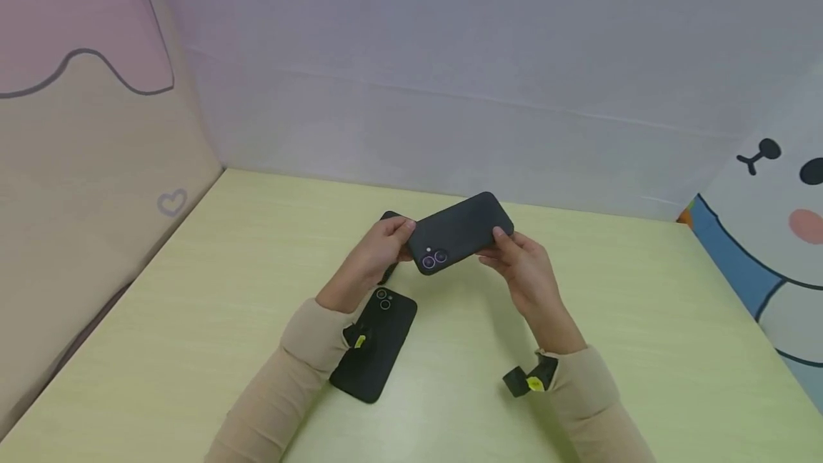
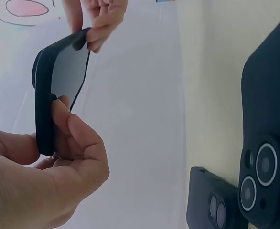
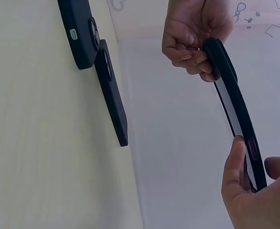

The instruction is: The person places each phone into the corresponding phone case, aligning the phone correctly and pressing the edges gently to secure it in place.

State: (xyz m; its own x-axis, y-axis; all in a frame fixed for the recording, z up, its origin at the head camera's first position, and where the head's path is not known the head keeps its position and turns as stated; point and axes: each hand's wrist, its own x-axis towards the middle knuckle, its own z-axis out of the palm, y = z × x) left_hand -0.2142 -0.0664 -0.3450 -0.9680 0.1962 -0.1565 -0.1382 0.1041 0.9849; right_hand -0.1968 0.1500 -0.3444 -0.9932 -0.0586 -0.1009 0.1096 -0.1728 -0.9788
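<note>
Both hands hold a smartphone in a black case (image 1: 459, 231) above the table, tilted, its twin-lens back toward the head camera. My left hand (image 1: 376, 252) pinches the camera end between thumb and fingers. At the opposite end, my right hand (image 1: 530, 274) has its thumb on the back and fingers beneath. In the left wrist view, a pale glossy face of the phone (image 2: 68, 69) shows inside the dark rim. A second black phone (image 1: 379, 352) lies back up under the left wrist. Mostly hidden behind the left hand is a third black phone (image 1: 388, 274).
The pale wooden table (image 1: 611, 291) spreads around the hands. A whitish cloth wall (image 1: 450, 91) closes off the back, and printed panels stand at left and right. Each wrist carries a small black camera mount (image 1: 516, 381).
</note>
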